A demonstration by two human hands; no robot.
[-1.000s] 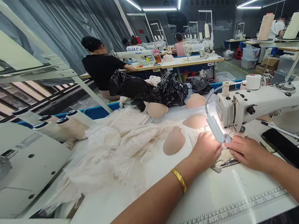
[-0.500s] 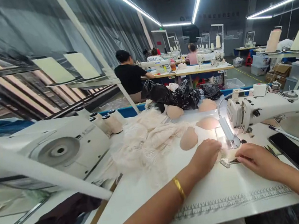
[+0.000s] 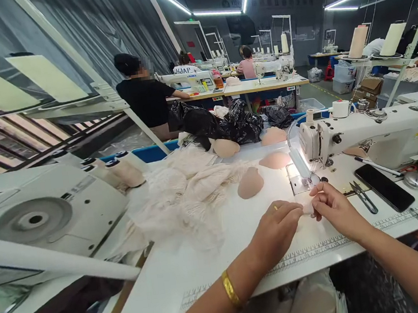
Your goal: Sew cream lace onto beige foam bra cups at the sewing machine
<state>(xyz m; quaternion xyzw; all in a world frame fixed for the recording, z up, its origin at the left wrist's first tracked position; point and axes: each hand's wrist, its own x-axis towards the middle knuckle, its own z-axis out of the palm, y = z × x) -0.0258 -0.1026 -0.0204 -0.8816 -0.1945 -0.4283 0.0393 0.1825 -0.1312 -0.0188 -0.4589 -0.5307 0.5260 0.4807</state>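
Observation:
My left hand (image 3: pixel 280 229), with a ring and a gold bangle, has its fingers closed on one edge of a small pale fabric piece (image 3: pixel 307 208). The other side of that piece is pinched by my right hand (image 3: pixel 331 207), thumb against forefinger. Both hands are just in front of the metal needle plate (image 3: pixel 300 184) of a white sewing machine (image 3: pixel 367 130), whose lamp lights the spot. Beige molded cups (image 3: pixel 250 183) lie left of the plate, next to a heap of cream lace fabric (image 3: pixel 183 196).
Thread snips (image 3: pixel 364 197), a black phone (image 3: pixel 384 187) and a pen lie right of my right hand. A second machine (image 3: pixel 43 214) and thread cones stand at left. Black bags (image 3: pixel 243 121) sit beyond the table. A person in black (image 3: pixel 143 96) sits ahead at another table.
The view has swung to the right. Both hands have come nearer the table's front edge, away from the needle plate, with the small pale piece now between them.

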